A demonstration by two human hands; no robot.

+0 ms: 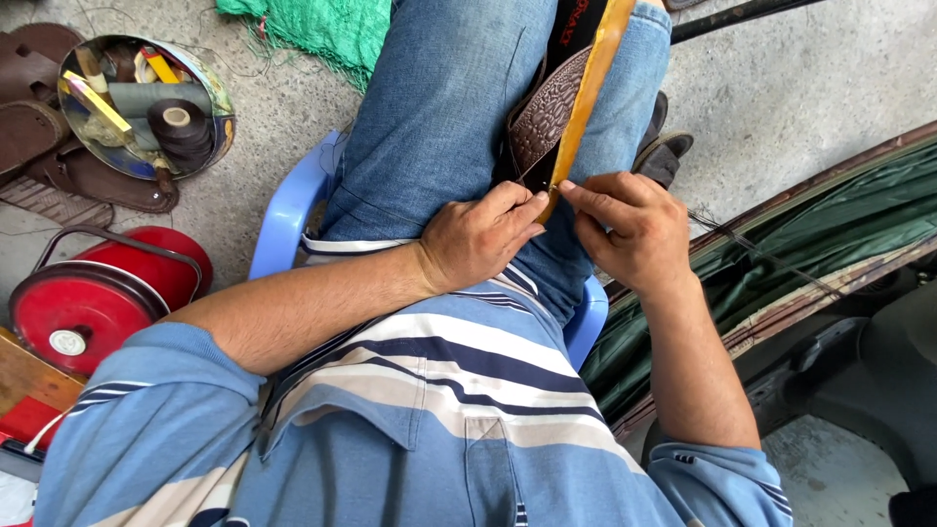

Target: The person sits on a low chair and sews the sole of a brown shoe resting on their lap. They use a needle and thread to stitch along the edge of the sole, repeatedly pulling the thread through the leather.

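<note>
Nearest the camera: your striped blue shirt (429,410), both forearms converging over your lap. You sit on a pale blue plastic stool (288,210), legs in blue jeans (439,107).

Left hand (480,237): rests on your thigh, fingers curled closed, thumb and forefinger pinching the near end of the tan leather strip (588,93). Right hand (625,229): meets it from the other side, thumb and forefinger tips pressed to the same strip end, remaining fingers folded. The fingertips of the two hands are almost touching.

Position of the work: the tan strip runs away from your hands up along your right thigh, lying against the edge of a dark brown embossed leather piece (547,117), with a black strap (571,24) beyond it. Whether a needle or thread is in the pinch cannot be told; too small.

Judgement: the step in hand looks like fine edge work at the strip's end, either stitching or aligning it to the embossed piece. The next move calls for keeping the pinch steady and the two edges flush while you work further along.

Further out: a round metal tin (146,102) of tools and a black tape roll on the concrete floor (781,88), a red cylinder (98,293) near it, green netting (322,29) beyond your knee.
</note>
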